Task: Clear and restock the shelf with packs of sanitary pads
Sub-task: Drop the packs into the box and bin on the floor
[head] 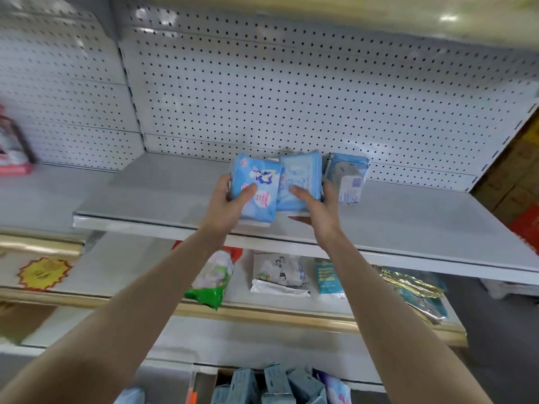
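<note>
On the upper grey shelf [140,199], near its front edge and a little right of centre, three light-blue packs of sanitary pads stand side by side against a white pegboard back panel [262,83]. The person's left hand [229,204] grips the left pack [261,176], which bears a printed figure: the thumb is pressed on its front and the fingers curl round its left edge. The right hand [315,207] holds the middle pack [300,170], with the thumb across the front face and the fingers reaching behind its right side, apparently into the gap beside the third pack [348,179], though they are hidden there. The left and middle packs touch each other. The third pack stands just beside them on the shelf, its barcoded end facing forward, and neither hand grips it. Below, on the lower shelf [125,266], lie a green-and-white bag [210,278], a white pack [278,272], a teal pack [328,277] and a gold foil pack [408,282]. At the bottom edge, a box [204,386] holds more blue packs [274,380]. A blurred pink item [13,150] sits far to the left.
</note>
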`<move>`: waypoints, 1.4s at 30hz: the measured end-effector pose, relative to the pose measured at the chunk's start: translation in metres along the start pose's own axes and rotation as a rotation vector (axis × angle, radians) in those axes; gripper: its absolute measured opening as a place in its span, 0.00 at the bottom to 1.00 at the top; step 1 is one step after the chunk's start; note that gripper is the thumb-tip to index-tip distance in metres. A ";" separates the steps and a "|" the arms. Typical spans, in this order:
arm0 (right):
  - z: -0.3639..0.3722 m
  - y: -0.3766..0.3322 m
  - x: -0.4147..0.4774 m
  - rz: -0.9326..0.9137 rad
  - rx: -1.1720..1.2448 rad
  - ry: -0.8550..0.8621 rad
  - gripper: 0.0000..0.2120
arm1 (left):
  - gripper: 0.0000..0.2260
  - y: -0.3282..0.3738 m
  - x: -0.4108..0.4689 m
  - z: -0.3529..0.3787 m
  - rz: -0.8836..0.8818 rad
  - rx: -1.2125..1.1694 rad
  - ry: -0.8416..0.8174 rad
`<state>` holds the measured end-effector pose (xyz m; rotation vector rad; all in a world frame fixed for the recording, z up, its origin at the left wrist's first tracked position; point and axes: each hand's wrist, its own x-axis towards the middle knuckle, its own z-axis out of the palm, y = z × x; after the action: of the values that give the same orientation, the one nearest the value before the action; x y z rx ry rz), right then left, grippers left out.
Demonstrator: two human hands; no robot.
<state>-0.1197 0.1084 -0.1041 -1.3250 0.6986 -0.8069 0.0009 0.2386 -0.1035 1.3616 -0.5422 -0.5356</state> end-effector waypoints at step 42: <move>0.411 0.120 -0.237 0.115 -0.196 -0.006 0.18 | 0.16 0.010 -0.116 -0.493 -0.206 0.159 0.148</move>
<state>0.1008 0.5400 -0.1750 -1.4480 0.8586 -0.6538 0.2300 0.6859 -0.1625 1.6056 -0.3310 -0.5623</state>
